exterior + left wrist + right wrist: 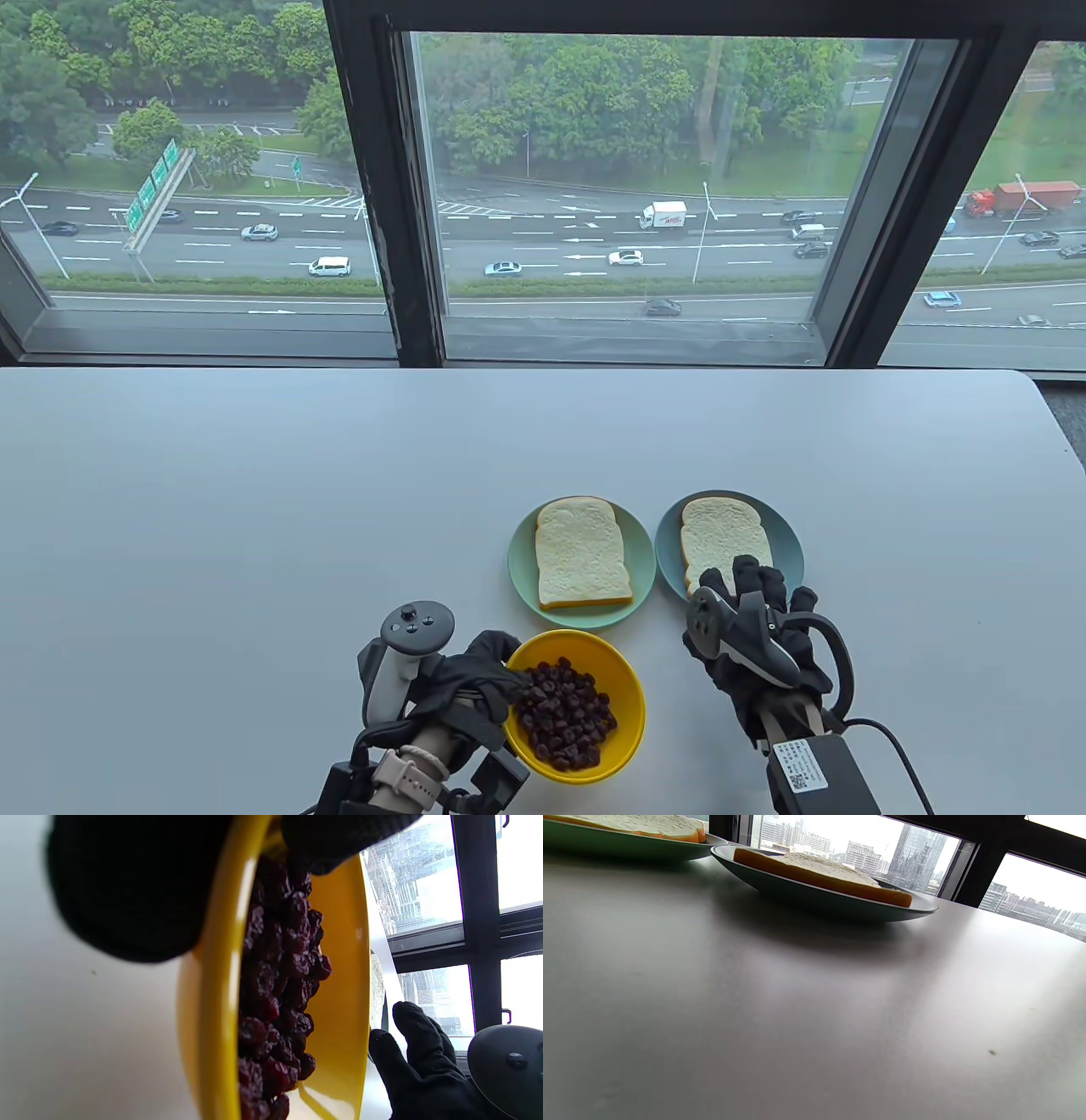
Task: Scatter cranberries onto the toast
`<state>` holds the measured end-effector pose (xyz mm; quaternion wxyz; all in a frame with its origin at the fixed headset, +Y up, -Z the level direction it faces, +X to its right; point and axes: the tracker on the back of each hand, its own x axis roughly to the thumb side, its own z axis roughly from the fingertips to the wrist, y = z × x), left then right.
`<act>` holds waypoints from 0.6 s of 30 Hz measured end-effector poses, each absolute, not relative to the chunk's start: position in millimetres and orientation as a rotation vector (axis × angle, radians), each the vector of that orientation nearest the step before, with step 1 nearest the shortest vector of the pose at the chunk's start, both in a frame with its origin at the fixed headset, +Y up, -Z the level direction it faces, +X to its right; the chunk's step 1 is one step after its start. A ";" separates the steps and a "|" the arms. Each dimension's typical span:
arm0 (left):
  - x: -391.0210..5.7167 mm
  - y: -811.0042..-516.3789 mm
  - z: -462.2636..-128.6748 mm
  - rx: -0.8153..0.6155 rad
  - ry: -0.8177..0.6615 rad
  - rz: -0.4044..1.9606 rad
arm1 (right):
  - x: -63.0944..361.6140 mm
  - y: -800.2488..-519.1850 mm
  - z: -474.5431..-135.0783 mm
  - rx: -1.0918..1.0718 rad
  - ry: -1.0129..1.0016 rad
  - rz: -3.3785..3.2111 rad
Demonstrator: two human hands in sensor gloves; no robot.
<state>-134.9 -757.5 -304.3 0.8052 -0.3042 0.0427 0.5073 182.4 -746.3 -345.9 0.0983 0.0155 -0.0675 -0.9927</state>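
A yellow bowl (pixel 626 679) of dark cranberries (pixel 564 709) sits at the table's front. My left hand (pixel 496 671) grips its left rim; in the left wrist view the thumb (pixel 331 840) is inside the bowl (pixel 339 984) and a finger (pixel 127 891) is outside, with the cranberries (pixel 280 984) between. One toast slice (pixel 583 552) lies on a green plate (pixel 519 560), another (pixel 721 531) on a blue plate (pixel 789 531). My right hand (pixel 755 587) lies flat and empty, its fingers reaching over the blue plate's near edge.
The white table (pixel 254 526) runs back to a window. In the right wrist view the blue plate (pixel 814 899) with its toast (pixel 823 870) and the green plate (pixel 628 849) stand beyond bare tabletop. A cable trails from my right wrist (pixel 891 747).
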 end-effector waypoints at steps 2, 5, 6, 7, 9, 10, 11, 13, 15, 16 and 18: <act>-132.5 -757.3 -304.3 -0.653 0.083 1.091 | 177.8 -741.7 -346.0 0.027 -0.187 -2.963; -131.5 -757.7 -303.8 -0.662 0.087 1.113 | 170.2 -732.0 -344.9 -0.003 -0.149 -3.019; -131.3 -757.8 -303.6 -0.665 0.090 1.119 | 166.0 -727.4 -343.6 -0.033 -0.132 -3.052; -131.3 -758.1 -303.5 -0.666 0.093 1.123 | 161.1 -721.8 -341.9 -0.079 -0.103 -3.089; -131.1 -758.3 -303.0 -0.668 0.101 1.130 | 150.3 -711.7 -337.6 -0.162 -0.054 -3.146; -130.9 -758.0 -302.5 -0.670 0.105 1.134 | 140.9 -705.5 -334.0 -0.239 -0.037 -3.177; -130.8 -758.2 -302.4 -0.671 0.108 1.138 | 135.0 -702.3 -331.9 -0.288 -0.025 -3.190; -130.3 -757.7 -301.7 -0.673 0.114 1.150 | 116.7 -695.2 -324.9 -0.427 -0.002 -3.215; -129.7 -756.8 -301.0 -0.675 0.119 1.168 | 90.2 -690.9 -314.4 -0.634 -0.025 -3.220; -129.6 -756.8 -300.9 -0.675 0.120 1.174 | 82.4 -690.8 -310.8 -0.689 -0.040 -3.213; -129.6 -756.3 -300.3 -0.675 0.119 1.192 | 61.5 -692.2 -300.9 -0.815 -0.095 -3.163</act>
